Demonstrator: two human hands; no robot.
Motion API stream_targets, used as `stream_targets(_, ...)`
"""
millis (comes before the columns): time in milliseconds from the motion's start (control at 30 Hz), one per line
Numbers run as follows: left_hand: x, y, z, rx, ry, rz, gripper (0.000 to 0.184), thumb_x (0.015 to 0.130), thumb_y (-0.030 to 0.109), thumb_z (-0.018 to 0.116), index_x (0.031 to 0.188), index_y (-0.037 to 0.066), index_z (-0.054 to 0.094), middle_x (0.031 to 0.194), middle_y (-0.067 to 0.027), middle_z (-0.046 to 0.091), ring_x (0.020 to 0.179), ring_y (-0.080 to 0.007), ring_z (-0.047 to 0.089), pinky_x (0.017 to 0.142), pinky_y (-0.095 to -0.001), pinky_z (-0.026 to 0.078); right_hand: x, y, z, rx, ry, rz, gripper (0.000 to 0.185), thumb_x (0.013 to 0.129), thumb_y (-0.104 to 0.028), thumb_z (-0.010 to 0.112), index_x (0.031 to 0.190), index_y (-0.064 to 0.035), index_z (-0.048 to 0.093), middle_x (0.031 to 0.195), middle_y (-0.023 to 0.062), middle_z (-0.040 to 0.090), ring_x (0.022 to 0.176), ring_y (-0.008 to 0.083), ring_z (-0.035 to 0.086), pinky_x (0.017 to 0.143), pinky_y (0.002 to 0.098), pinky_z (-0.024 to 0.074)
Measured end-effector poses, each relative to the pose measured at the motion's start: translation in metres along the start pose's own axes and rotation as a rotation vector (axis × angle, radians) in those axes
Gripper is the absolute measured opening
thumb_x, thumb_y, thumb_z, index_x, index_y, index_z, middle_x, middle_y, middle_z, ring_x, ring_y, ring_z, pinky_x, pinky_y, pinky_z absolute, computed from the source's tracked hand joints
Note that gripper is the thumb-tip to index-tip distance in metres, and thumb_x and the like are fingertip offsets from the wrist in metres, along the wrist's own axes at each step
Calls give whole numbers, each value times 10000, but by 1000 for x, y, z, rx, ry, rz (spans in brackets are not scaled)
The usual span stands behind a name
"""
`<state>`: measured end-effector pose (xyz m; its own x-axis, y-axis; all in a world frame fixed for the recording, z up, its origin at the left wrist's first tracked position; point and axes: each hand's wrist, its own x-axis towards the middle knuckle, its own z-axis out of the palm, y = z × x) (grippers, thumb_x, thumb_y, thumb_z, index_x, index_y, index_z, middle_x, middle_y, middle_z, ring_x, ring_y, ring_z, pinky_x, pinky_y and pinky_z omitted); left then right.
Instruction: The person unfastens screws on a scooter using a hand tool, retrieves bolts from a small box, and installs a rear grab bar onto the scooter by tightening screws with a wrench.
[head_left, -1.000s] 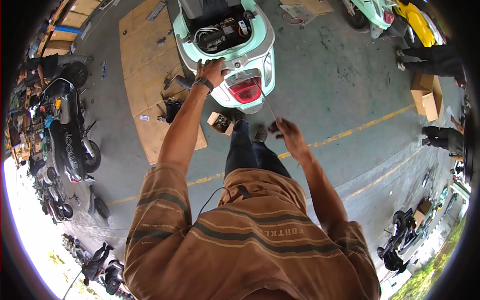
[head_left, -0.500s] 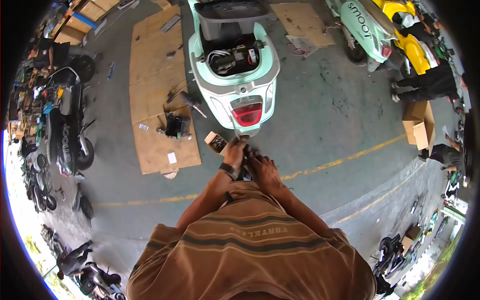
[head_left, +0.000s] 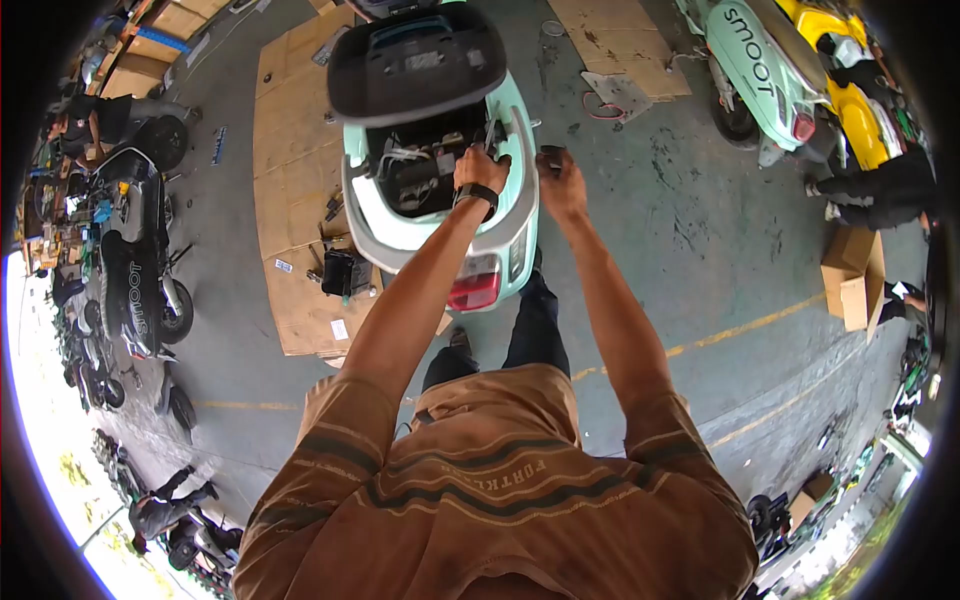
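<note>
A mint-green scooter [head_left: 515,215] stands in front of me with its dark seat [head_left: 415,68] raised. Wiring and dark parts show inside the open storage bay [head_left: 410,180]. My left hand [head_left: 483,170], with a black watch on the wrist, is closed over the bay's right edge. A thin metallic piece sticks up by its fingers, too small to name. Just outside the scooter's right side, my right hand [head_left: 563,185] is closed around a small dark object [head_left: 550,158]. Below the hands is the red tail light [head_left: 474,290].
Flattened cardboard [head_left: 290,180] lies on the left, with a black part [head_left: 340,272] and tools on it. A black scooter [head_left: 130,270] is farther left. At right are another mint scooter [head_left: 755,75], a cardboard box [head_left: 853,275] and a person in dark trousers [head_left: 880,185].
Both hands have moved forward and apart, from together behind the tail up to the open bay and its right side. My view has shifted, and I now stand closer to the scooter.
</note>
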<state>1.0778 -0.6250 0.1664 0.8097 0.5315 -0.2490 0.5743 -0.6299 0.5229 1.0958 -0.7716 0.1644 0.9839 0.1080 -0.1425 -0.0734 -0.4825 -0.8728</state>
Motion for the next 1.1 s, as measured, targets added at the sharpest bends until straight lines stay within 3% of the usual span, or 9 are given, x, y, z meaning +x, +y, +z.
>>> stream_targets(133,49,34,35,94,48,-221,468,687,353,729,996,34,579,948,-184,674,902,-354,657,739,-455,533,72,13,27,-45,-152,189,453,867,-370,568,1211,-77,541,1135,219,615,1029,392,600,890,422,475)
stream_targets(300,77,27,57,169,94,-281,454,684,383,708,935,26,583,885,-214,669,825,-386,661,712,-476,517,115,22,33,7,-377,264,618,847,-420,618,1285,-27,432,989,257,647,953,404,630,826,441,498)
stream_targets(367,80,11,59,108,87,-227,444,695,384,699,947,30,610,896,-222,665,824,-397,656,714,-479,513,120,7,22,54,-531,409,636,831,-346,674,1319,-19,429,973,198,668,859,277,667,766,380,513)
stream_targets(400,83,4,59,118,92,-199,417,728,367,685,966,28,638,905,-226,666,839,-395,649,723,-458,511,120,22,30,54,-477,320,653,821,-308,708,1324,-12,415,878,157,679,758,242,665,705,363,512)
stream_targets(633,89,-16,49,-140,-63,-171,346,827,303,653,965,-15,654,877,-215,678,836,-355,658,706,-400,492,117,12,21,175,-497,314,600,835,-297,695,1294,-4,442,851,153,677,743,235,661,695,361,499)
stream_targets(700,91,-12,49,-108,-62,-243,383,807,339,672,957,-13,669,877,-212,680,855,-361,657,723,-401,494,118,12,21,174,-511,287,614,818,-287,693,1276,12,414,988,238,654,881,367,659,771,410,515)
stream_targets(833,86,23,32,-61,-15,-324,498,761,452,674,965,-2,681,882,-225,674,894,-380,648,782,-425,497,117,25,32,116,-476,277,604,827,-280,679,1296,-8,414,1030,250,641,894,385,653,781,417,514)
stream_targets(900,87,30,26,10,23,-350,534,745,490,671,975,8,683,893,-227,673,909,-387,644,802,-433,497,116,29,36,44,-413,193,573,854,-301,654,1321,-45,440,998,170,672,801,242,665,728,356,505)
stream_targets(1100,86,41,26,156,-24,-338,398,793,454,616,940,96,710,925,-185,677,905,-395,638,795,-470,497,111,29,45,133,-362,285,530,878,-282,628,1293,0,457,1021,177,665,804,218,658,701,327,511)
